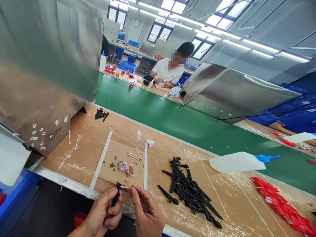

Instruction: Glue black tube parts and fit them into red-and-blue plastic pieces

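Observation:
My left hand (108, 209) is closed around a black plastic part (116, 197), its head sticking up past the fingers. Between thumb and fingers, my right hand (146, 209) pinches a cotton swab (126, 187), whose tip meets the head of that part. Just beyond my hands, two small clear cups (131, 170) stand on a cardboard sheet (111, 176); the right one has brownish residue inside. Used cotton swabs (134, 156) lie behind the cups. A large pile of similar black parts (189, 189) is to the right of my hands.
A white bottle with a blue nozzle (237, 162) lies right of the pile, near red parts (281, 204). Several black parts (100, 114) sit at the far left. Metal panels (49, 65) flank the green belt (158, 112). Across it, a person (170, 70) works.

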Action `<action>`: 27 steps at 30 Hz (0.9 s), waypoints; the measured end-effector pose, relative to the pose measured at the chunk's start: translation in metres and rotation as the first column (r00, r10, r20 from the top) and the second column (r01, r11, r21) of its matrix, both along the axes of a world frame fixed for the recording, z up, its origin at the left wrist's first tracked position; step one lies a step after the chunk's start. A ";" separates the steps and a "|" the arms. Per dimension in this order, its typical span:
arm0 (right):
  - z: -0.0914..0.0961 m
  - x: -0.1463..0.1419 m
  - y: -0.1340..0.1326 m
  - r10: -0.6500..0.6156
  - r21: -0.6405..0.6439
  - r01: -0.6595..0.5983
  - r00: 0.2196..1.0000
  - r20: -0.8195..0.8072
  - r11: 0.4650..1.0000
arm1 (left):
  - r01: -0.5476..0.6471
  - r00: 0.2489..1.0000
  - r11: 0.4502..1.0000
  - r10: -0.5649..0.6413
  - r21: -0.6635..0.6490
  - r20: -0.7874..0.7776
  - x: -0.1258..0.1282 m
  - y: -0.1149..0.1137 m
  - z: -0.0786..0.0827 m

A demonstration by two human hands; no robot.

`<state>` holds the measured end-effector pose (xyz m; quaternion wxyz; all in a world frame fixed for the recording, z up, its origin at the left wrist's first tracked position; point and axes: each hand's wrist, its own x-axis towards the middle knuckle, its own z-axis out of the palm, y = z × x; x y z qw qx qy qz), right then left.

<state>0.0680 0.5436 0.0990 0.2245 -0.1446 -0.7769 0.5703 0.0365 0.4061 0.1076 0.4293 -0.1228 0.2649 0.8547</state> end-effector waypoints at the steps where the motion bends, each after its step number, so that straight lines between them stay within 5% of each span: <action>1: -0.001 0.000 0.000 0.003 0.031 -0.003 1.000 0.002 1.000 | -0.001 1.000 1.000 0.001 -0.004 -0.001 0.000 0.000 0.000; 12: 0.013 -0.002 -0.002 0.165 0.457 -0.051 0.963 -0.214 0.888 | -0.020 1.000 0.999 0.019 -0.047 -0.020 0.005 0.003 -0.005; 27: 0.017 -0.003 -0.003 0.180 0.522 -0.006 0.942 -0.283 0.853 | 0.004 0.999 0.998 -0.007 -0.061 -0.034 0.003 0.001 -0.004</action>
